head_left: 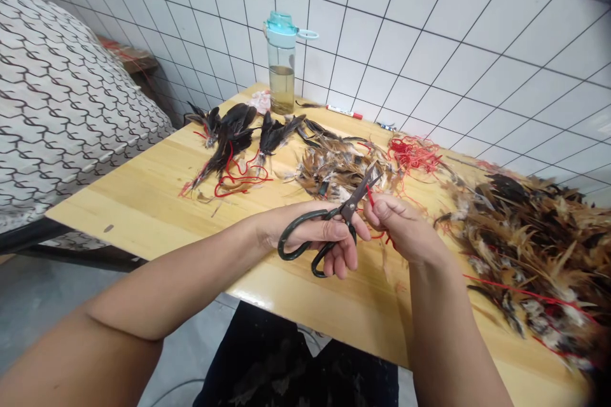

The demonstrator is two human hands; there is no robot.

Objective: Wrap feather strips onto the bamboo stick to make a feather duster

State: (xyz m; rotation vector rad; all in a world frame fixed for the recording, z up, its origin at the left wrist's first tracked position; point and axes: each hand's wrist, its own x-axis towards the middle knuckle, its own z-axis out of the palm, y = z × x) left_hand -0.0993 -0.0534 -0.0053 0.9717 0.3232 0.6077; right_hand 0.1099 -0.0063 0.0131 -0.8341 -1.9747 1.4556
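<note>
My left hand (329, 238) is closed around a pair of scissors (350, 208) with black handles, the thumb through the upper loop. The dark blades point up and to the right and stand slightly apart. A red cord (371, 196) sticks up by the blades, pinched between the thumb and fingers of my right hand (394, 222). More of the cord hangs below that hand. Just behind the blades lies a pile of brown and white feathers (329, 165) on the wooden table (157, 203).
Black feather bunches (231, 133) with red cord lie at the left. A water bottle (281, 70) stands at the back, near a red marker (344, 112). A tangle of red string (414, 154) and a big heap of brown feathers (539, 229) cover the right. A tiled wall (382, 32) rises behind.
</note>
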